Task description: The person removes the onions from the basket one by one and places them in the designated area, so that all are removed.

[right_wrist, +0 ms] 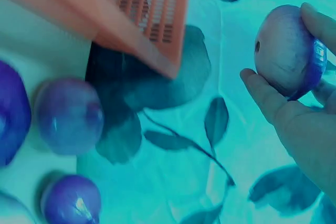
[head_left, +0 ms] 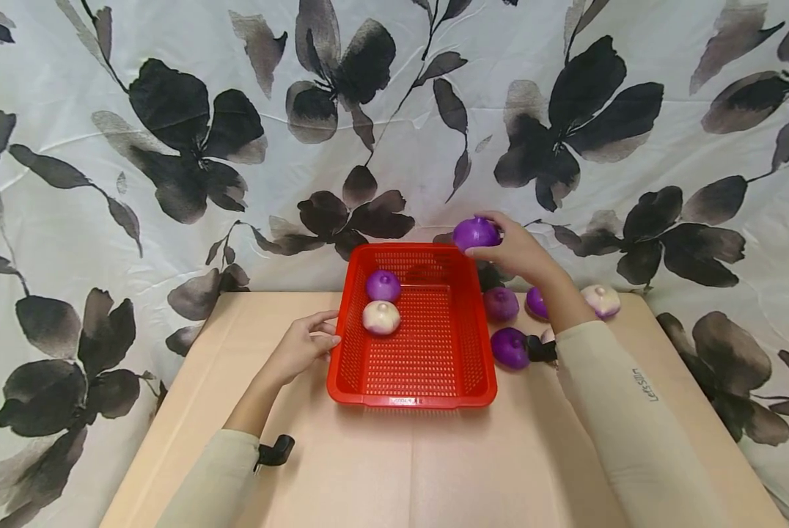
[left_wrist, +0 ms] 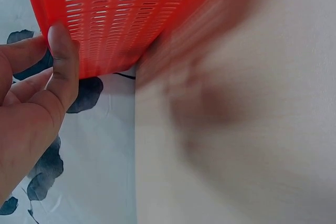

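Note:
A red plastic basket with perforated walls stands at the middle of the table. Inside it, toward the left, sit a purple onion and a whitish onion. My left hand grips the basket's left rim; in the left wrist view its thumb lies against the red edge. My right hand holds another purple onion up by the basket's far right corner, fingers and thumb around its side. The right wrist view shows that onion between thumb and fingers.
Right of the basket, several more onions lie on the table, among them a dark purple onion, a duller purple onion and a white-topped onion. A floral cloth hangs behind the table.

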A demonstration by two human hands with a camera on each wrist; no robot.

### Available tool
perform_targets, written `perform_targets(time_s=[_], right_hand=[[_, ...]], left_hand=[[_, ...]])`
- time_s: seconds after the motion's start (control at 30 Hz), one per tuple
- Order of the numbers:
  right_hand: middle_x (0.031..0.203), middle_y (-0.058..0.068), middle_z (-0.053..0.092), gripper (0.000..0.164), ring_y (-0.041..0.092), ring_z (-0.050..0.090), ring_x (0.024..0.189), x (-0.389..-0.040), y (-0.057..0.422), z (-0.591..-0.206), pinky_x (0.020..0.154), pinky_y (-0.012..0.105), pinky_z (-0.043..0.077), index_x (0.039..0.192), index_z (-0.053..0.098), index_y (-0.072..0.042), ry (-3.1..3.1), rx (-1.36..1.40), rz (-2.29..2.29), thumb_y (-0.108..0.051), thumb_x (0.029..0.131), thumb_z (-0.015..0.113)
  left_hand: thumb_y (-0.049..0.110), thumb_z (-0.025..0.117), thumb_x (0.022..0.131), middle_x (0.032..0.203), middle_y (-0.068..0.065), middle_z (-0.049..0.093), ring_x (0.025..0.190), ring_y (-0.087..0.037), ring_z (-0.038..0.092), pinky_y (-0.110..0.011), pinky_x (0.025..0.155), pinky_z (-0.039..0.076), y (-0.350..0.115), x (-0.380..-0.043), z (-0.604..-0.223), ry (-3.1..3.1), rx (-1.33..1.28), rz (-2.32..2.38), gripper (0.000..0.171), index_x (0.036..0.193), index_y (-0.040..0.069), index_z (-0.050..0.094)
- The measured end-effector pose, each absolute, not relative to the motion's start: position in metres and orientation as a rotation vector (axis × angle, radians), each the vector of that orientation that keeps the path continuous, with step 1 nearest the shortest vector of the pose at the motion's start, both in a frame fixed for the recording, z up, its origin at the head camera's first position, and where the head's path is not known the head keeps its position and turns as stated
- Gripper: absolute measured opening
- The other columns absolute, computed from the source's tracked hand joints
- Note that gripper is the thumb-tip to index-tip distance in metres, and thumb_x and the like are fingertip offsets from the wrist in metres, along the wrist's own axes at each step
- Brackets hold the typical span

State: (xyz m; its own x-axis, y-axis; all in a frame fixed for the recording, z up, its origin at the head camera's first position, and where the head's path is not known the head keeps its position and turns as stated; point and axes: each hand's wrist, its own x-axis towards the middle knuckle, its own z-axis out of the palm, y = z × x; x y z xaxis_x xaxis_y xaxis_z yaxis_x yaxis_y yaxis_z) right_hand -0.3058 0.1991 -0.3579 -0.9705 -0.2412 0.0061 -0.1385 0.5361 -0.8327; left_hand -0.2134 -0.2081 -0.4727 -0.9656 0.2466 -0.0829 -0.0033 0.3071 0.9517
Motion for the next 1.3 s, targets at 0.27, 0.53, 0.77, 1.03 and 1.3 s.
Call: perform_targets(time_s=[0.27, 0.53, 0.77, 1.03, 1.3], right_hand=[[0.155, 0.020, 0.043, 0.086, 0.043, 0.054, 0.132, -0.277, 0.244, -0.359, 0.108, 0.062, 0.048, 0.161, 0.032, -0.026, 2.753, -0.288, -1.322, -0.038, 0.091, 0.080], [0.156, 0.028, 0.036, 0.087, 0.051, 0.051, 0.132, -0.253, 0.297, -0.388, 0.106, 0.063, 0.048, 0.163, 0.026, -0.016, 2.796, -0.329, -1.357, -0.020, 0.093, 0.078], [0.154, 0.035, 0.034, 0.088, 0.054, 0.050, 0.129, -0.228, 0.338, -0.415, 0.085, 0.005, 0.042, 0.161, 0.023, -0.003, 2.913, -0.349, -1.219, -0.018, 0.093, 0.077], [0.150, 0.036, 0.037, 0.084, 0.038, 0.062, 0.118, -0.208, 0.379, -0.444, 0.075, 0.000, 0.043, 0.157, 0.029, 0.003, 2.960, -0.299, -1.299, -0.011, 0.091, 0.079], [0.154, 0.041, 0.029, 0.091, 0.060, 0.042, 0.128, -0.186, 0.408, -0.470, 0.077, -0.004, 0.040, 0.163, 0.017, 0.000, 2.939, -0.050, -1.365, -0.019, 0.095, 0.076]], left_hand=[[-0.005, 0.064, 0.096, 0.115, -0.032, 0.062, 0.076, -0.012, 0.067, -0.034, 0.064, 0.063, -0.210, -0.213, -0.473, 2.351, 0.244, 1.719, 0.059, 0.151, -0.008, 0.043], [-0.005, 0.065, 0.095, 0.114, -0.029, 0.063, 0.077, -0.013, 0.067, -0.035, 0.065, 0.063, -0.208, -0.215, -0.474, 2.345, 0.233, 1.722, 0.059, 0.150, -0.006, 0.045], [-0.006, 0.065, 0.096, 0.113, -0.029, 0.063, 0.076, -0.014, 0.067, -0.035, 0.064, 0.063, -0.207, -0.215, -0.474, 2.357, 0.236, 1.715, 0.058, 0.150, -0.007, 0.045], [-0.007, 0.064, 0.095, 0.112, -0.029, 0.063, 0.076, -0.016, 0.066, -0.032, 0.062, 0.062, -0.205, -0.214, -0.476, 2.353, 0.226, 1.727, 0.057, 0.149, -0.007, 0.046], [-0.006, 0.065, 0.095, 0.112, -0.028, 0.063, 0.077, -0.015, 0.066, -0.034, 0.063, 0.063, -0.207, -0.214, -0.473, 2.367, 0.219, 1.713, 0.058, 0.150, -0.007, 0.046]])
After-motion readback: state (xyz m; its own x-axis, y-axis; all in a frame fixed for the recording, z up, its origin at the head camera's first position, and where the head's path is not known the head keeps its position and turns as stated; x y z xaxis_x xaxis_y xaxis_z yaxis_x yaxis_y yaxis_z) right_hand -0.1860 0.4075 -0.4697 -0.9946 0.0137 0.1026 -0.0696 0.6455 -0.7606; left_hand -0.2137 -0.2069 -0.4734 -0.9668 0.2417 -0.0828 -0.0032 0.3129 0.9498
